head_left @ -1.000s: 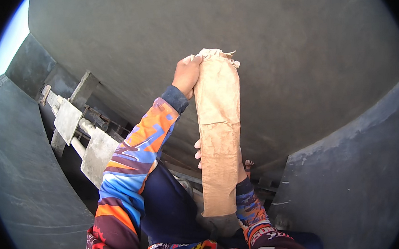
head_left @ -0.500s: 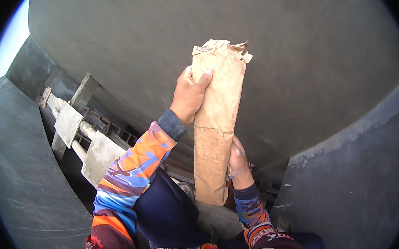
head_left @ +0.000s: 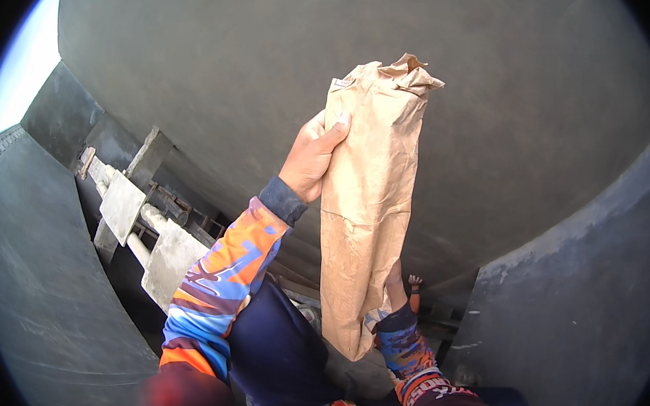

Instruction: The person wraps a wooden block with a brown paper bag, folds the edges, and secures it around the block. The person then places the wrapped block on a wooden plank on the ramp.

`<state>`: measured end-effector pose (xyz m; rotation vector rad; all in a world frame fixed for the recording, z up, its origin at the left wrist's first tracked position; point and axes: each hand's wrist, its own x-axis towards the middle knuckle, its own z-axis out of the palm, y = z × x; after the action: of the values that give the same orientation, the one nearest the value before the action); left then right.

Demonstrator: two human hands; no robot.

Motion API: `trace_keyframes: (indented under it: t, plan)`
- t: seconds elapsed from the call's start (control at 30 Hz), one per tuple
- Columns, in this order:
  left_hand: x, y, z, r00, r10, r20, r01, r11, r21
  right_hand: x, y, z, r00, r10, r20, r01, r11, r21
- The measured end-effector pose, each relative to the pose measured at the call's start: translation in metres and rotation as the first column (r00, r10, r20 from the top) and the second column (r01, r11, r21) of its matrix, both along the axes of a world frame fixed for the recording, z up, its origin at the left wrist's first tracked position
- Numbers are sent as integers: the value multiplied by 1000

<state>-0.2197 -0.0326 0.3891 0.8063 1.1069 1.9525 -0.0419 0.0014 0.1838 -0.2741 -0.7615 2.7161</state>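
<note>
A long brown paper bag (head_left: pixel 374 191), creased and crumpled at its top end, is held up in front of me at a slight tilt. My left hand (head_left: pixel 316 152) is closed on its upper left edge, thumb lying across the front. By the bag's lower right edge is my right hand (head_left: pixel 395 284); only the wrist and a little of the hand show. Its fingers are hidden behind or inside the bag, and I cannot tell which. What the bag contains, if anything, cannot be seen.
A smooth grey wall (head_left: pixel 500 97) rises ahead, with another grey wall (head_left: pixel 32 264) on the left and a lower one (head_left: pixel 578 320) at right. Mortar-crusted boards (head_left: pixel 173 257) and pipes stand at left. Below, a small hand-and-forearm shape (head_left: pixel 414 286) shows. A blurred dark-red thing (head_left: pixel 180 404) sits lower left.
The bag's top has swung right and the bag looks fuller. My right hand has slipped mostly out of sight at the bag. The left hand keeps its grip. A blurred dark-red thing has appeared lower left.
</note>
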Motion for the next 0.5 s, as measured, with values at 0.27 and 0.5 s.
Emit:
trace_keyframes:
  t: [0.27,0.5]
  plan:
    - [4,15,-12,997,4,-80,-6,1000,-18,14,3,19,990,61,-127,-74,992,-99]
    - [20,40,-32,917,224,-331,-271,957,-104,5,-4,35,986,-75,-147,62,994,-90]
